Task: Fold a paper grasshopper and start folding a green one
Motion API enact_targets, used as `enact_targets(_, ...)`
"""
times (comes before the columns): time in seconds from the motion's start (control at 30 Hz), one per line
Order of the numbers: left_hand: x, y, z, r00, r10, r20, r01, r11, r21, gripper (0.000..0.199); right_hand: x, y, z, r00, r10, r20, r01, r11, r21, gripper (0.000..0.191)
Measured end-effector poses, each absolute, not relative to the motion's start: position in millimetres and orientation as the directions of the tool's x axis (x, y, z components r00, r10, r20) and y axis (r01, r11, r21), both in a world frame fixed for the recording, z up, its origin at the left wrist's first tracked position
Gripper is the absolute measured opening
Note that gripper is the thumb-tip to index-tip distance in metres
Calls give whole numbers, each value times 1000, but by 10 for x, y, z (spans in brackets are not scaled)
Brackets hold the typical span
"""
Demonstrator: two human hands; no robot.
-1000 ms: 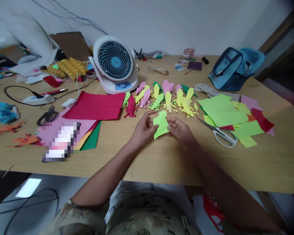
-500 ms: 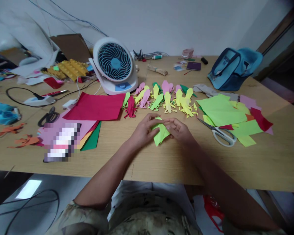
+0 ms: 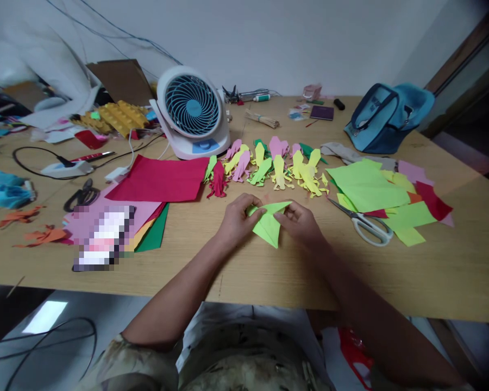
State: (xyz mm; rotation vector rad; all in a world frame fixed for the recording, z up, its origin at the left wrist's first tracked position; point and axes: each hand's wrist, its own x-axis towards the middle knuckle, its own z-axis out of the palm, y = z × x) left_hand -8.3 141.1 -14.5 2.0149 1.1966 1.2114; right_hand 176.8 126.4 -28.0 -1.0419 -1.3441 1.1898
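Observation:
A piece of folded lime-green paper (image 3: 270,228) hangs between my two hands, just above the table, with one point toward me. My left hand (image 3: 240,220) pinches its left corner between thumb and fingers. On the right, my right hand (image 3: 301,222) grips the other upper corner, its thumb lying on the paper's face. Beyond them stands a row of folded paper figures (image 3: 280,171) in yellow, pink, green and red. White-handled scissors (image 3: 372,228) lie to the right of my right hand, their blades against green paper sheets (image 3: 367,187).
A white fan (image 3: 191,111) stands behind the figures. Left are a red sheet (image 3: 157,179), a blurred-out phone-like object (image 3: 104,239), black scissors (image 3: 81,195) and orange paper pieces (image 3: 44,235). A blue bag (image 3: 387,119) sits at the back right. The table's front edge (image 3: 244,304) is close to me.
The green paper has been spread wider between my hands and now shows a broad triangular face. My right hand has turned slightly, and both hands have shifted a little toward me.

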Motion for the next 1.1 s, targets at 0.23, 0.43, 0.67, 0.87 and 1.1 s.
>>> enact_targets(0.23,3,1402,-217,209,942,263,105,-289,952,33,1749,1267,-326,-17,993,118,-2,118,-993,33)
enact_targets(0.43,24,1365,-221,282,951,129,101,-163,981,24,1738,1213,-267,24,989,145,34,145,-989,27)
enact_targets(0.67,21,1364,-212,178,969,171,121,-194,974,18,1718,1282,-340,-142,987,73,-134,54,-990,39)
enact_targets(0.87,23,1379,-241,238,947,213,158,-255,954,14,1764,1314,-410,-254,967,-11,-77,-32,-997,36)
enact_targets(1.1,-7,1365,-114,340,888,311,134,-373,918,18,1779,1242,-416,-366,930,24,8,29,-1000,29)
